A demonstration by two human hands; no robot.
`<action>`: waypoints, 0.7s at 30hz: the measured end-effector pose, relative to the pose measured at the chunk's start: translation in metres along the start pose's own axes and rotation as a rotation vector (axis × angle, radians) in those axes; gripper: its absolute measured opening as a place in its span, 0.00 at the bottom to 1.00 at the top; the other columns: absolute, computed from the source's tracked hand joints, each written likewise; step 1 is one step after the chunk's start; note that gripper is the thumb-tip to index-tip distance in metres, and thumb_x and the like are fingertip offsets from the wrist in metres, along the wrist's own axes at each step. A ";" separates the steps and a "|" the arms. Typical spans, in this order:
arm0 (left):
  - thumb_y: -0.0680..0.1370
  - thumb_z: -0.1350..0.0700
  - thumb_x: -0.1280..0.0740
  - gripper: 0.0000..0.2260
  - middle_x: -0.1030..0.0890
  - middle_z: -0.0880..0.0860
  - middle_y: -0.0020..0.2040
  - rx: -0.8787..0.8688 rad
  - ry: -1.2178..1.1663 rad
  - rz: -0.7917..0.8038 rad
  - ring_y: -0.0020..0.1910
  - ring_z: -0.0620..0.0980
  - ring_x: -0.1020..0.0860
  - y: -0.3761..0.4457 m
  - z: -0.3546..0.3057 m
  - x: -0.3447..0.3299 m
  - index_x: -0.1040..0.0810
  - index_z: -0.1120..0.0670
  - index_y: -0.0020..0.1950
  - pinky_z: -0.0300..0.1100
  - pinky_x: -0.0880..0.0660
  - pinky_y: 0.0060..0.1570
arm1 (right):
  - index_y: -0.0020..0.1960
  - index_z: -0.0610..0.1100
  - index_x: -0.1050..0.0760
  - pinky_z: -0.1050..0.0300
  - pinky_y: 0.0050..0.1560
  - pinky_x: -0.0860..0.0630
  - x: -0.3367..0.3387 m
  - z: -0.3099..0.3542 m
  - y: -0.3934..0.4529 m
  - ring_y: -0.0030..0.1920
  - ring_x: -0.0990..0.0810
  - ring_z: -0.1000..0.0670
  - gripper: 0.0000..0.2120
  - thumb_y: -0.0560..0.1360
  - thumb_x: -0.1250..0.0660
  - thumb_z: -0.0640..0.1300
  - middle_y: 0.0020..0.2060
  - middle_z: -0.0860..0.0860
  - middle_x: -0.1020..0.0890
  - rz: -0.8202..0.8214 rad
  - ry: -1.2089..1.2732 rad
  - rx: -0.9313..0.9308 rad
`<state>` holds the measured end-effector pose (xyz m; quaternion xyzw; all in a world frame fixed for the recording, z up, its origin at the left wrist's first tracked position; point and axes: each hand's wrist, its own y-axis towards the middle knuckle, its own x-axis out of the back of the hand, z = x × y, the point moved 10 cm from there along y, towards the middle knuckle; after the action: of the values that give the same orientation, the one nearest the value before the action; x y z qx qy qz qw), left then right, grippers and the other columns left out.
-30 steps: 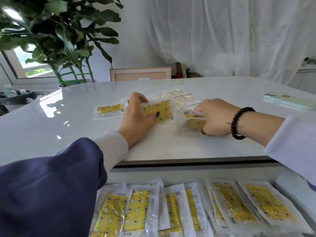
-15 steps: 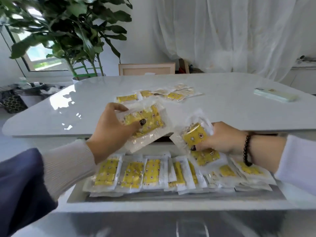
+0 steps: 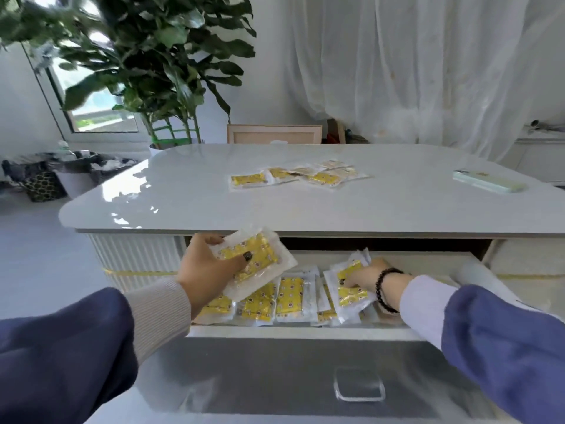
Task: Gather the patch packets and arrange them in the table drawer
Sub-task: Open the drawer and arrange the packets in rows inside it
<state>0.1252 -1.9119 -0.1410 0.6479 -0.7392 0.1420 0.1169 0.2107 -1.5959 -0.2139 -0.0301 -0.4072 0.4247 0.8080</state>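
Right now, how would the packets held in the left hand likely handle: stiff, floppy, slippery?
Probably floppy: the packets sag past the left hand. Likely light, since thumb and fingers alone carry them. Glossy wrap suggests they may slide.

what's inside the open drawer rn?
A row of yellow patch packets lies in the drawer. The right hand grips a packet inside it. Whatever lies beneath the packets, both hands and sleeves is hidden.
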 end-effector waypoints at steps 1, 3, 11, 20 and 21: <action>0.71 0.57 0.25 0.22 0.21 0.55 0.49 0.041 -0.022 -0.006 0.42 0.55 0.18 0.003 0.011 0.005 0.32 0.52 0.60 0.51 0.19 0.42 | 0.70 0.36 0.37 0.54 0.60 0.27 0.000 0.000 0.004 0.62 0.26 0.42 0.35 0.69 0.25 0.42 0.60 0.42 0.26 -0.001 0.029 -0.006; 0.72 0.59 0.26 0.22 0.20 0.57 0.49 0.108 -0.075 0.000 0.44 0.58 0.17 0.008 0.027 0.009 0.32 0.53 0.61 0.56 0.19 0.47 | 0.72 0.37 0.40 0.54 0.60 0.27 0.000 0.001 0.007 0.62 0.26 0.42 0.38 0.68 0.25 0.43 0.64 0.41 0.28 0.010 0.028 -0.007; 0.75 0.62 0.29 0.15 0.19 0.58 0.46 0.192 -0.082 0.037 0.38 0.55 0.16 0.022 0.044 0.005 0.32 0.53 0.55 0.48 0.20 0.34 | 0.54 0.39 0.27 0.61 0.38 0.29 -0.012 0.007 0.019 0.46 0.24 0.48 0.18 0.72 0.28 0.49 0.46 0.48 0.24 -0.013 -0.367 0.102; 0.74 0.61 0.28 0.17 0.18 0.59 0.47 0.206 0.023 0.060 0.40 0.56 0.16 0.028 0.050 -0.003 0.32 0.54 0.57 0.50 0.18 0.38 | 0.45 0.41 0.28 0.63 0.33 0.30 -0.021 0.017 0.030 0.45 0.22 0.48 0.11 0.74 0.32 0.49 0.45 0.48 0.24 -0.062 -0.614 0.208; 0.74 0.61 0.28 0.16 0.18 0.58 0.47 0.206 0.016 0.058 0.40 0.56 0.16 0.028 0.050 -0.003 0.32 0.54 0.57 0.51 0.18 0.39 | 0.52 0.40 0.26 0.60 0.39 0.28 -0.016 0.021 0.028 0.50 0.23 0.46 0.12 0.75 0.33 0.48 0.52 0.45 0.25 -0.116 -0.647 0.230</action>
<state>0.0986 -1.9237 -0.1903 0.6336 -0.7382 0.2257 0.0514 0.1731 -1.5959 -0.2210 0.2206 -0.5927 0.4087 0.6580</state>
